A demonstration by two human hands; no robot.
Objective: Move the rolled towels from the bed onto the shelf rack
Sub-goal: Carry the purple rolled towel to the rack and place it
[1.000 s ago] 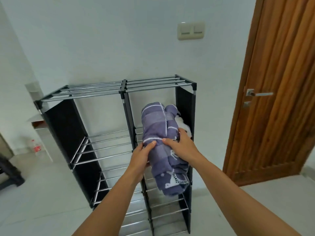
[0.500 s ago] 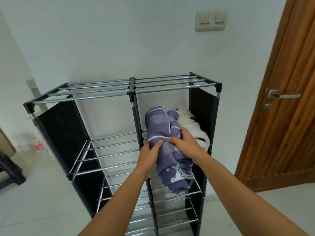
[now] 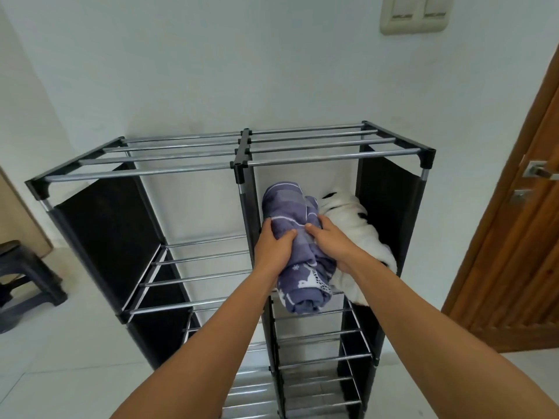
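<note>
Both hands are closed on the purple towel (image 3: 298, 252), a rolled bundle with pale stripes and a white pattern near its lower end. The left hand (image 3: 273, 249) wraps the roll's left side, fingers curled round the cloth and the thumb pressed across the front. The right hand (image 3: 331, 241) grips the right side, thumb on top meeting the left thumb near the middle of the roll, its fingers tucked behind and mostly hidden between this towel and the one next to it.

The roll lies in the upper right compartment of the shelf rack (image 3: 242, 152), lengthwise from front to back on the metal bars, its near end hanging just over the front bar. Its left side sits close against the central black post. Just to its right, touching it, lies a white towel (image 3: 363, 234) with black markings, which fills the space up to the black fabric side panel.

The rack is a black frame with silver rods, two columns wide, standing against a pale wall (image 3: 181, 71). The left column's tiers carry nothing that shows. A wooden door (image 3: 520, 237) with a metal handle (image 3: 540, 170) stands to the right, a light switch plate (image 3: 416, 13) is on the wall above, and a dark stool (image 3: 27, 273) stands on the floor at the left.
</note>
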